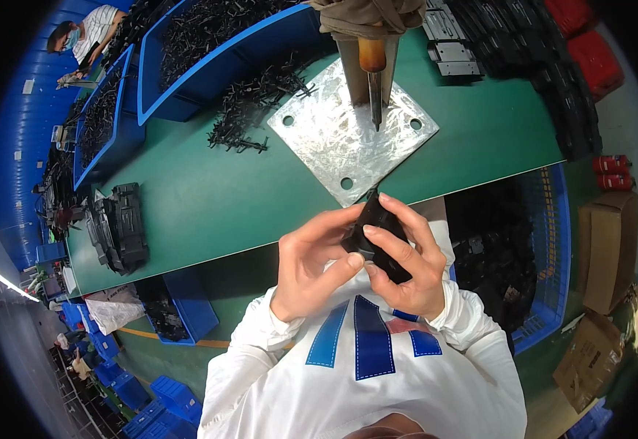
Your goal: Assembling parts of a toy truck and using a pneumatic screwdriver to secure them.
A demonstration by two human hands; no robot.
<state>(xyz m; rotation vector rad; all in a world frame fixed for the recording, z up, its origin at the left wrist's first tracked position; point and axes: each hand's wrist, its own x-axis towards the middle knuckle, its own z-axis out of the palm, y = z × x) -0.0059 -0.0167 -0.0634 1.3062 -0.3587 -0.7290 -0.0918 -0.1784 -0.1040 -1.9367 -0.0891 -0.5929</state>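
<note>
A black plastic part (385, 233) is located at the centre of the frame, just below the lower corner of a metal plate (319, 135), and is gripped by both hands. The left hand (311, 260) approaches from the part's left side, palm turned inward, index finger extended along the upper left of the part and thumb pressed toward its lower left; its other fingers are partly hidden. The right hand (412, 265) pinches the part from the right, with one fingertip at the top end, another on the upper face and the thumb at the lower left, near the left thumb. Both wrists are bent inward, in white sleeves. Above the plate, a tool with an orange handle (372, 55) points tip downward. A loose pile of small black pieces (249, 110) lies on the green table (187, 201), left of the plate. At upper left, a large blue bin (180, 99) is heaped with similar black pieces; a second blue bin (127, 135), further left, also contains black pieces. At right, below the table edge, a blue crate (557, 256) holds dark parts, individual shapes unclear. At lower left, another blue container (193, 306) holds black parts. A cardboard box (613, 249) stands at the right side of the frame; its contents cannot be determined.
</note>
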